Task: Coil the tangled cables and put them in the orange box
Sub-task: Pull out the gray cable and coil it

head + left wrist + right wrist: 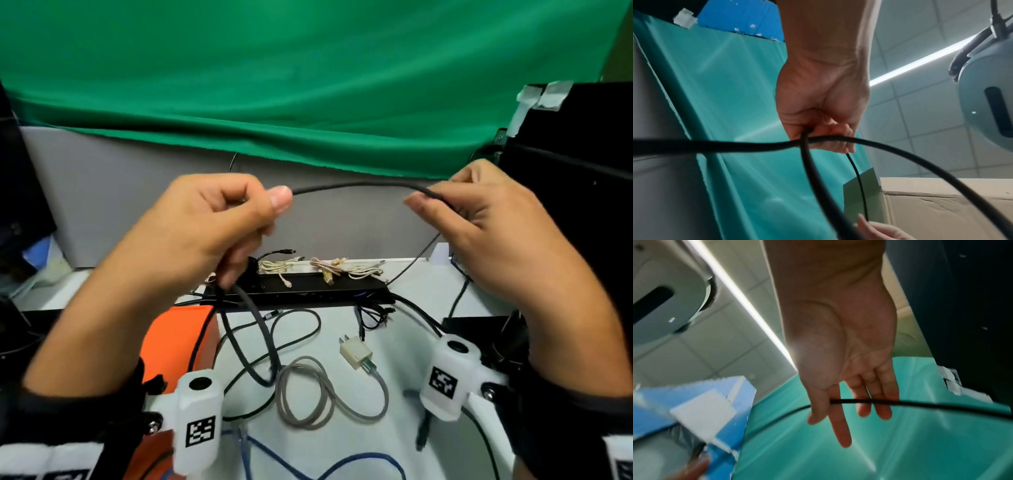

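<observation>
A thick black cable (356,185) arcs in the air between my two hands, above the white table (394,342). My left hand (270,202) grips it in a fist, and loops of it (263,342) hang from that fist toward the table; in the left wrist view the left hand (818,113) clamps the crossing strands of the cable (900,154). My right hand (428,202) pinches the cable between thumb and forefinger. In the right wrist view the cable (941,404) lies across the fingers of the right hand (842,369). The orange box (181,339) stands at the lower left.
On the table lie a coiled grey cable (308,394) with a white plug adapter (354,351), a blue cable (308,466) at the near edge, and thin black leads. A black bar (318,291) at the back carries small white cable bundles. Black equipment (565,171) stands to the right.
</observation>
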